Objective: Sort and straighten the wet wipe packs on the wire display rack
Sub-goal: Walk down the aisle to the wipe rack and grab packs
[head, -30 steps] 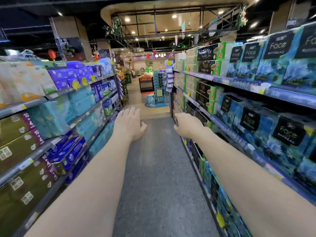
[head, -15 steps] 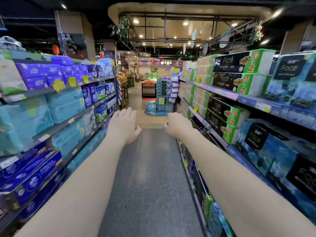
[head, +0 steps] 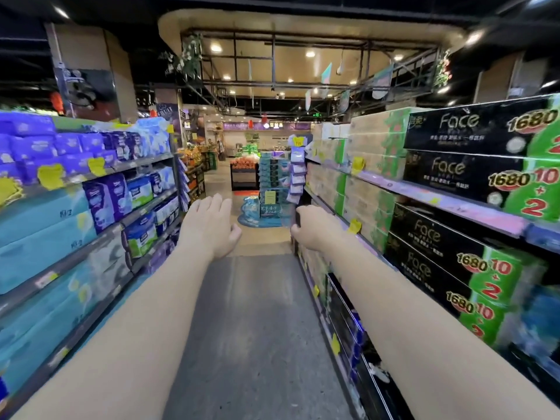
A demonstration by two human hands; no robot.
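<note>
Far ahead, at the end of the right-hand shelving, a column of pale purple wet wipe packs (head: 296, 174) hangs on a narrow rack; its wires are too small to make out. Both my arms stretch forward over the aisle, well short of it. My left hand (head: 209, 225) is held flat, fingers straight, touching nothing. My right hand (head: 315, 228) is a fist with its fingers curled round a small dark object (head: 297, 217) that peeks out at the top.
Shelves of blue and purple tissue packs (head: 100, 201) line the left. Black and green "Face" tissue boxes (head: 460, 177) fill the right shelves. A teal stacked display (head: 269, 180) stands at the aisle's end. Grey floor (head: 251, 328) runs between the shelves.
The view has moved forward down the aisle, so the shelves slid past and the hanging packs look nearer. Both hands keep the same pose.
</note>
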